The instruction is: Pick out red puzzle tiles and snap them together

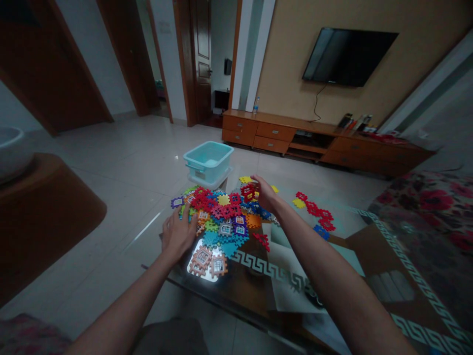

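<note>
A heap of colourful interlocking plastic building tiles [225,217] lies on a glass-topped table, several with window patterns. My left hand [179,231] rests at the heap's left edge, fingers stretched out and touching tiles, gripping none. At the far right side of the heap, my right hand [264,192] has its fingers curled round a red building tile [248,191] with yellow showing by it; part of the grip is hidden. Brown window tiles [202,258] lie at the near side, close to my left forearm. A red triangular tile [262,240] lies right of the heap.
Beyond the heap stands a light-blue plastic tub [209,162]. Joined red tiles [314,209], a yellow tile [299,202] and a blue tile [321,231] lie farther right on the glass table [254,291]. A wooden TV cabinet [273,132] runs along the wall.
</note>
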Demonstrator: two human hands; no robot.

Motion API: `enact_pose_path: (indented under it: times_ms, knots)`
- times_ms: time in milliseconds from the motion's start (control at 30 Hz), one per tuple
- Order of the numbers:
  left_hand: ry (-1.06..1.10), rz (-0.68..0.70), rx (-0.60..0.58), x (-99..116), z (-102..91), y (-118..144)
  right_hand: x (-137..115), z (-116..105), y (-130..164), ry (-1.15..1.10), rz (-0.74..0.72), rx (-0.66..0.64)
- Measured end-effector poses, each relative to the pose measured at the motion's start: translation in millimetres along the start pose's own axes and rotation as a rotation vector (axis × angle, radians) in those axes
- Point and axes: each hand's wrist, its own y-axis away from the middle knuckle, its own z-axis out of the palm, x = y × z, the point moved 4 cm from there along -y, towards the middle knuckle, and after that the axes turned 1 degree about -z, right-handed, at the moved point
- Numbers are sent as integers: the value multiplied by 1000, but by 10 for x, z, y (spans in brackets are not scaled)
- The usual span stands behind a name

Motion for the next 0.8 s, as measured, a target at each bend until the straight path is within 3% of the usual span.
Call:
enact_pose_path:
  times_ms: [133,267,400,600,800]
  knots:
    - [1,-3,-6,10,-16,6,-27,-227,82,180,-3,-18]
    - [6,-6,2,5,-2,7,253,-602,329,464,81,-85]
    - [5,-6,12,-4,10,4,515,-752,586,632,149,-168]
    - [8,-4,19,-1,-8,0,541,-777,577,623,153,-186]
    - [16,-5,27,14,-31,8,385,-917,538,447,194,-188]
